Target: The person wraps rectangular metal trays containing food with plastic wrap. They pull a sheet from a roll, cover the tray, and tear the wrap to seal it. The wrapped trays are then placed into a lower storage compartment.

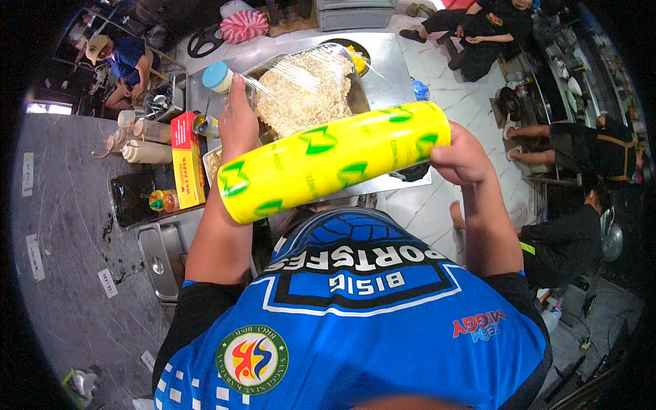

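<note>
A large yellow roll of cling film (333,159) with green marks slants across the view, above the near edge of a metal table. My right hand (461,154) grips its right end. My left hand (240,118) is raised beyond the roll's left end, thumb and palm against clear film; its fingers are mostly hidden, so its hold cannot be told. Clear film stretches over a metal tray (359,84) heaped with pale, crumb-coated food (305,89). A tub with a blue lid (217,77) stands beside my left hand.
A wax paper box (188,164), squeeze bottles (148,152) and an open can (206,125) are on the left. A pan of yellow food (357,60) sits behind the tray. A lidded steel container (159,261) is at lower left. Several people sit around the room.
</note>
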A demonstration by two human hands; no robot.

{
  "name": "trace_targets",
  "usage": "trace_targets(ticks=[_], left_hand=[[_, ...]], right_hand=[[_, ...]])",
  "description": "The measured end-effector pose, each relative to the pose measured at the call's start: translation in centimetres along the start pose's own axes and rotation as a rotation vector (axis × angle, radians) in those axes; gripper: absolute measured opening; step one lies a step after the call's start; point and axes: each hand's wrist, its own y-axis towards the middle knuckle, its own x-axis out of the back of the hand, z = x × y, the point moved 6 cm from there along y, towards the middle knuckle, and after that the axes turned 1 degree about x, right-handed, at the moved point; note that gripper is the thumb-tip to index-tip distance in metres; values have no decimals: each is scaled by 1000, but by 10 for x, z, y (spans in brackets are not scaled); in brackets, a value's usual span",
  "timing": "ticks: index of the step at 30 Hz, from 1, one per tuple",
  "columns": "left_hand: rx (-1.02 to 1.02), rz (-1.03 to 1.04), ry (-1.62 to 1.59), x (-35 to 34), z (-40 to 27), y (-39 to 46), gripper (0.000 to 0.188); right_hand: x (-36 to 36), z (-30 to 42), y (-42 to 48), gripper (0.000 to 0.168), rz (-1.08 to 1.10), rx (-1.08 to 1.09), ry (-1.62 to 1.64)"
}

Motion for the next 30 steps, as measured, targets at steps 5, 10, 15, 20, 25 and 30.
trace_targets(ticks=[5, 10, 15, 20, 25, 30], left_hand=[[157, 89, -437, -15, 8, -3, 67], [122, 143, -519, -18, 22, 20, 62], [100, 86, -527, -16, 31, 30, 61], [128, 43, -564, -13, 43, 42, 63], [107, 89, -623, -14, 55, 57, 63], [235, 48, -654, -17, 60, 51, 57]], right_hand=[[3, 13, -7, 68, 104, -9, -244], [2, 16, -17, 54, 252, -133, -584], [2, -8, -15, 51, 77, -242, -344], [-8, -15, -30, 41, 188, -283, -467], [0, -40, -14, 48, 220, -336, -457], [61, -66, 4, 53, 178, -416, -836]])
